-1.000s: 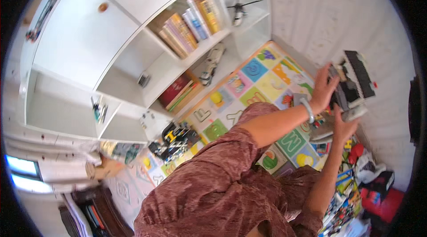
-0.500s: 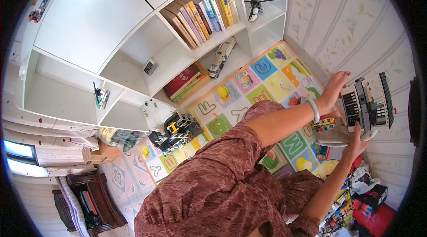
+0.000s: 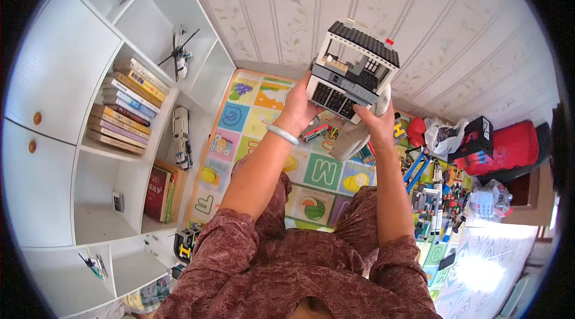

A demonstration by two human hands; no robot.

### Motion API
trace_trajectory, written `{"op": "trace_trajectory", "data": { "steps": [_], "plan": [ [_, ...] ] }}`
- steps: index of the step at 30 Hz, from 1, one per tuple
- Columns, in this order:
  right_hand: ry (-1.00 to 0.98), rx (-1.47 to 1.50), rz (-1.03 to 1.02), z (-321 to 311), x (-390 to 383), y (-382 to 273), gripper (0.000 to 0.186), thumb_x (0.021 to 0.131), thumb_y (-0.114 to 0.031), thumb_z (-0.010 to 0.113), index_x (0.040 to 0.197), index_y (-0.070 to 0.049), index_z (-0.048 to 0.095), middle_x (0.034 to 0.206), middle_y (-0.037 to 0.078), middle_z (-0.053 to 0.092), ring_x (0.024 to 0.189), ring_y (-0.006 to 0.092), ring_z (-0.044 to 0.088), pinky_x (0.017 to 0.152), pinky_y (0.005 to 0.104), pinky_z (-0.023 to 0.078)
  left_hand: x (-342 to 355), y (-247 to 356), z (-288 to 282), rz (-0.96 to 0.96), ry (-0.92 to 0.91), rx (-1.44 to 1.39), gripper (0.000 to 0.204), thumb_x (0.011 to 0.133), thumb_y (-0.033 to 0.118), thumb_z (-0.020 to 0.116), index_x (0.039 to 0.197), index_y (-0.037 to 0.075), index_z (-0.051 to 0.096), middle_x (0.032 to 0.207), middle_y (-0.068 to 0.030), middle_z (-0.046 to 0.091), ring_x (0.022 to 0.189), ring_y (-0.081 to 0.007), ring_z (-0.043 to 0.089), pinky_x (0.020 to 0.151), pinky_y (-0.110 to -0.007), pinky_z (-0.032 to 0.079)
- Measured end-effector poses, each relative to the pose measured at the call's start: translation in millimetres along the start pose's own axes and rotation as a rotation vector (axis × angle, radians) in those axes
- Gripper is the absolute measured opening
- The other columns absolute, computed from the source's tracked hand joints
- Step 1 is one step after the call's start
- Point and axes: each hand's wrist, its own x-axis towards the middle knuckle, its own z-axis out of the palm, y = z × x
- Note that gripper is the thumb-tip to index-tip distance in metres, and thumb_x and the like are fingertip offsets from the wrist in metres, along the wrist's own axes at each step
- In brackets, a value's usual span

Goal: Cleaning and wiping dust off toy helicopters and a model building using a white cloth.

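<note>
A white, black and grey toy-brick building [image 3: 353, 67], with an open-sided upper floor and a dark studded roof, is held up in front of the patterned wall. My left hand [image 3: 296, 106] grips its left side. My right hand [image 3: 376, 124] holds its right lower corner, thumb on the front face, together with a light grey cloth [image 3: 350, 144] that hangs beneath and behind it. Below lie a colourful alphabet play mat [image 3: 324, 169] and small red and yellow brick pieces [image 3: 316, 133].
White shelving [image 3: 54, 67] at left holds books [image 3: 123, 115], toy helicopters [image 3: 179, 58] and a white toy train [image 3: 179, 139]. Heaped toy bricks [image 3: 437, 199], a white bag [image 3: 446, 133] and a red case [image 3: 509, 145] lie at right. A yellow-black model [image 3: 187, 241] sits low left.
The view has swung right toward the wall. The brick building now faces me at centre, and my left hand, loose at its edge half a second ago, is gripping it.
</note>
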Motion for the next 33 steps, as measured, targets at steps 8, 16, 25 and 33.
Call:
{"op": "trace_trajectory", "data": {
  "steps": [8,16,25,33],
  "plan": [
    [-0.048,0.106,0.055,-1,-1,-12,0.075,0.067,-0.006,0.078,0.134,-0.001,0.044,0.119,0.008,0.06,0.107,0.0181,0.058,0.094,0.0336,0.045,-4,5,-4,0.025,-0.093,0.039,0.039,0.095,0.037,0.048,0.119,0.008,0.06,0.115,-0.0061,0.064,0.104,-0.0205,0.06,0.09,-0.038,0.048],
    [-0.044,0.134,0.086,-7,-3,-15,0.068,0.069,-0.008,0.073,0.131,-0.001,0.047,0.117,0.008,0.061,0.107,0.0184,0.057,0.098,0.0336,0.042,-5,-2,0,0.22,-0.04,0.244,0.045,0.101,0.042,0.038,0.122,0.007,0.057,0.117,-0.0053,0.063,0.107,-0.0178,0.059,0.095,-0.033,0.044],
    [-0.107,0.198,0.117,-12,0,-13,0.07,0.068,-0.006,0.075,0.132,-0.001,0.047,0.119,0.008,0.061,0.109,0.0179,0.057,0.099,0.0336,0.041,-16,5,9,0.388,-0.149,0.583,0.047,0.084,0.017,0.07,0.125,0.004,0.053,0.118,-0.0043,0.059,0.109,-0.0142,0.054,0.098,-0.03,0.039],
    [-0.129,0.124,0.138,-19,0,-12,0.065,0.07,-0.009,0.073,0.13,0.0,0.049,0.118,0.009,0.061,0.108,0.0188,0.058,0.099,0.0342,0.042,-21,23,8,0.284,-0.229,0.629,0.056,0.074,0.005,0.075,0.125,0.005,0.053,0.115,-0.004,0.061,0.106,-0.0145,0.057,0.096,-0.03,0.042]
  ]
}}
